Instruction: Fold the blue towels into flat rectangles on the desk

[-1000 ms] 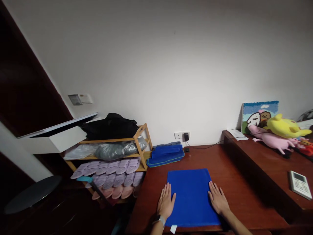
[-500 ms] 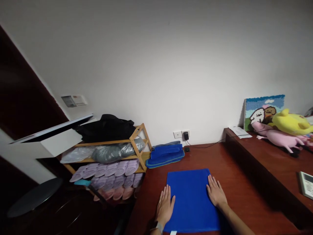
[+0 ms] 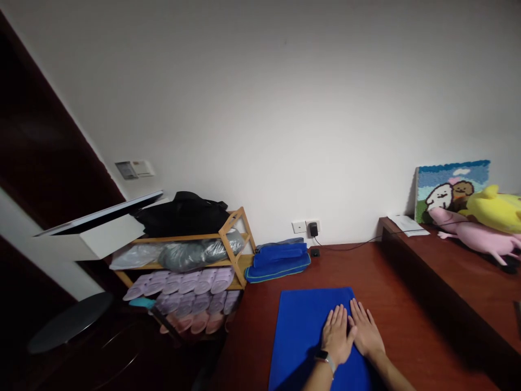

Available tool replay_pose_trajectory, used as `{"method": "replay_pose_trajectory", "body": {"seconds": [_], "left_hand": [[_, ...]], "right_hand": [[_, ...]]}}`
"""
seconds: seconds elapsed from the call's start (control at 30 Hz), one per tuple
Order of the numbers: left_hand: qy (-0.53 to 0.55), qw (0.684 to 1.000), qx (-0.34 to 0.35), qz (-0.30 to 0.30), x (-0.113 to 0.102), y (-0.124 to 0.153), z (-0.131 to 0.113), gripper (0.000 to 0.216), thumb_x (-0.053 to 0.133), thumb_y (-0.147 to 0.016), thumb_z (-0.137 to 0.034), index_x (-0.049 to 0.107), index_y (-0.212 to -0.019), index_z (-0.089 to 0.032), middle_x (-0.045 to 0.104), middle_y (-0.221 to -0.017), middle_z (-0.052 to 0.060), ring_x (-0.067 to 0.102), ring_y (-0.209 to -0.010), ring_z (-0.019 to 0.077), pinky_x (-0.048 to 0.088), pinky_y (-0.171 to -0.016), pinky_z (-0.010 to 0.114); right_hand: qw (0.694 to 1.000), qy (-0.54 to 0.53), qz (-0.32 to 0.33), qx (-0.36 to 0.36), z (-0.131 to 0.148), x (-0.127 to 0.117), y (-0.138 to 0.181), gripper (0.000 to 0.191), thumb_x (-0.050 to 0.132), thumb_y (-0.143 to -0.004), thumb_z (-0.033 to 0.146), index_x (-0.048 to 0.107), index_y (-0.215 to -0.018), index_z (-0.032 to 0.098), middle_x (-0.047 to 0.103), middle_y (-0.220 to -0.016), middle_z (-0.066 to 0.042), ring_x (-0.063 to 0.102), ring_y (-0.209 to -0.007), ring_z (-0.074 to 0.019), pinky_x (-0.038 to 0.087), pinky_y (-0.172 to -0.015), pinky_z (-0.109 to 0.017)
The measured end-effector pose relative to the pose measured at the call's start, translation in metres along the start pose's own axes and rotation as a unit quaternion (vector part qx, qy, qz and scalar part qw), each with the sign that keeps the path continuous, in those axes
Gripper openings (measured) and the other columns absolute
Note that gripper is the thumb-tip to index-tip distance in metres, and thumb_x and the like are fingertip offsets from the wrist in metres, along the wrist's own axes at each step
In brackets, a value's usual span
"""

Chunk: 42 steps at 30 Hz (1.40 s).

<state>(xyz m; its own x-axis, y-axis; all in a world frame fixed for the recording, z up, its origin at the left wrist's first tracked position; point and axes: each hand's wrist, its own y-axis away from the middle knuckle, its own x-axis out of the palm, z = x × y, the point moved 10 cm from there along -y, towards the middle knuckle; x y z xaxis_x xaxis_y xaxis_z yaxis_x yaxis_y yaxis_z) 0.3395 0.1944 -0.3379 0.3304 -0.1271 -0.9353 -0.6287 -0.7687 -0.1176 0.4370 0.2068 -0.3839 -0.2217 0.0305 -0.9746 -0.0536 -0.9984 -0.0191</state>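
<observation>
A blue cloth [image 3: 299,326] lies spread flat on the reddish-brown table [image 3: 411,315]. My left hand [image 3: 338,335], with a watch at its wrist, rests palm down on the right part of the cloth, its fingers stretched out. Beside it, my right hand [image 3: 367,329] lies flat along the cloth's right edge, fingers extended. The two thumbs meet or nearly meet. Neither hand grips anything. Behind the cloth, near the wall, sits a stack of folded blue cloths [image 3: 279,260].
A wooden rack [image 3: 240,247] with slippers [image 3: 179,282] and a black bag [image 3: 185,214] stands left of the table. A black plug [image 3: 313,229] trails a cable to the right. On the raised ledge lie a pink plush toy [image 3: 474,236] and a yellow plush toy [image 3: 494,209].
My left hand has moved from the cloth's left edge across to the right, beside my right hand. My right hand stays at the right edge. The view has shifted slightly left.
</observation>
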Motion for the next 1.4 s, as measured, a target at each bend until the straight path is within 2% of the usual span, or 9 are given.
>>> {"method": "replay_pose_trajectory", "body": {"seconds": [0.1, 0.37, 0.5, 0.67, 0.83, 1.0, 1.27, 1.33, 1.4], "left_hand": [[-0.017, 0.999, -0.035, -0.009, -0.01, 0.016, 0.034, 0.065, 0.016, -0.108, -0.049, 0.012, -0.166, -0.022, 0.023, -0.171, 0.006, 0.019, -0.159, 0.0253, 0.026, -0.131, 0.052], [-0.088, 0.973, -0.211, -0.016, -0.073, 0.092, 0.177, 0.075, 0.014, -0.106, -0.06, 0.027, -0.164, -0.015, 0.025, -0.171, 0.009, 0.022, -0.158, 0.0248, 0.025, -0.13, 0.046], [-0.091, 0.966, -0.239, -0.028, -0.084, 0.117, 0.21, 0.073, 0.014, -0.106, -0.057, 0.027, -0.164, -0.015, 0.026, -0.171, 0.009, 0.024, -0.158, 0.0236, 0.026, -0.13, 0.045], [-0.092, 0.967, -0.234, -0.046, -0.08, 0.118, 0.215, 0.07, 0.016, -0.107, -0.055, 0.025, -0.165, -0.017, 0.028, -0.17, 0.008, 0.025, -0.158, 0.0246, 0.027, -0.13, 0.047], [-0.092, 0.969, -0.223, -0.055, -0.078, 0.116, 0.216, 0.067, 0.017, -0.108, -0.054, 0.023, -0.165, -0.02, 0.029, -0.169, 0.007, 0.026, -0.157, 0.0254, 0.028, -0.129, 0.05], [-0.092, 0.968, -0.228, -0.055, -0.076, 0.118, 0.217, 0.066, 0.018, -0.108, -0.054, 0.021, -0.165, -0.02, 0.026, -0.17, 0.005, 0.026, -0.157, 0.0248, 0.028, -0.13, 0.048], [-0.084, 0.967, -0.237, -0.041, -0.081, 0.119, 0.222, 0.065, 0.021, -0.109, -0.05, 0.016, -0.166, -0.019, 0.022, -0.171, 0.007, 0.022, -0.158, 0.0254, 0.027, -0.129, 0.049], [-0.079, 0.967, -0.237, -0.043, -0.085, 0.109, 0.211, 0.064, 0.019, -0.109, -0.047, 0.014, -0.166, -0.018, 0.02, -0.171, 0.007, 0.019, -0.158, 0.0252, 0.025, -0.13, 0.05], [-0.078, 0.976, -0.198, -0.05, -0.083, 0.086, 0.183, 0.063, 0.019, -0.109, -0.046, 0.011, -0.166, -0.02, 0.018, -0.172, 0.006, 0.017, -0.159, 0.025, 0.024, -0.131, 0.051]], "right_hand": [[1.0, -0.015, -0.003, 0.026, -0.002, -0.006, 0.001, 0.068, 0.016, -0.102, 0.038, 0.029, -0.163, 0.011, 0.024, -0.17, -0.007, 0.02, -0.158, -0.0245, 0.016, -0.129, -0.048], [0.998, -0.037, -0.022, 0.038, -0.004, -0.004, 0.0, 0.069, 0.016, -0.102, 0.042, 0.031, -0.163, 0.012, 0.028, -0.169, -0.007, 0.022, -0.158, -0.0253, 0.016, -0.13, -0.049], [0.998, -0.029, -0.018, 0.045, -0.006, -0.002, 0.0, 0.069, 0.016, -0.102, 0.042, 0.03, -0.163, 0.012, 0.029, -0.17, -0.006, 0.021, -0.158, -0.0248, 0.016, -0.13, -0.048], [0.998, -0.027, 0.007, 0.051, -0.008, -0.009, -0.004, 0.07, 0.013, -0.103, 0.044, 0.026, -0.164, 0.013, 0.026, -0.17, -0.004, 0.022, -0.158, -0.0228, 0.018, -0.129, -0.045], [0.998, -0.017, -0.006, 0.053, -0.007, -0.023, -0.035, 0.07, 0.009, -0.103, 0.043, 0.023, -0.164, 0.012, 0.023, -0.171, -0.004, 0.018, -0.159, -0.0221, 0.016, -0.129, -0.045], [0.998, -0.009, -0.003, 0.063, -0.011, -0.011, -0.056, 0.071, 0.011, -0.102, 0.041, 0.026, -0.163, 0.009, 0.026, -0.17, -0.008, 0.021, -0.158, -0.0234, 0.015, -0.129, -0.047], [0.998, -0.002, -0.007, 0.061, -0.011, -0.007, -0.052, 0.071, 0.011, -0.102, 0.042, 0.022, -0.163, 0.007, 0.024, -0.171, -0.007, 0.018, -0.159, -0.0234, 0.013, -0.13, -0.044], [0.998, -0.002, -0.007, 0.059, -0.009, -0.008, -0.051, 0.071, 0.01, -0.102, 0.042, 0.022, -0.163, 0.007, 0.024, -0.171, -0.007, 0.018, -0.159, -0.0232, 0.013, -0.13, -0.044], [0.998, -0.006, -0.012, 0.057, -0.008, -0.008, -0.052, 0.071, 0.011, -0.102, 0.041, 0.022, -0.163, 0.007, 0.024, -0.171, -0.007, 0.019, -0.159, -0.0236, 0.013, -0.13, -0.045]]}}
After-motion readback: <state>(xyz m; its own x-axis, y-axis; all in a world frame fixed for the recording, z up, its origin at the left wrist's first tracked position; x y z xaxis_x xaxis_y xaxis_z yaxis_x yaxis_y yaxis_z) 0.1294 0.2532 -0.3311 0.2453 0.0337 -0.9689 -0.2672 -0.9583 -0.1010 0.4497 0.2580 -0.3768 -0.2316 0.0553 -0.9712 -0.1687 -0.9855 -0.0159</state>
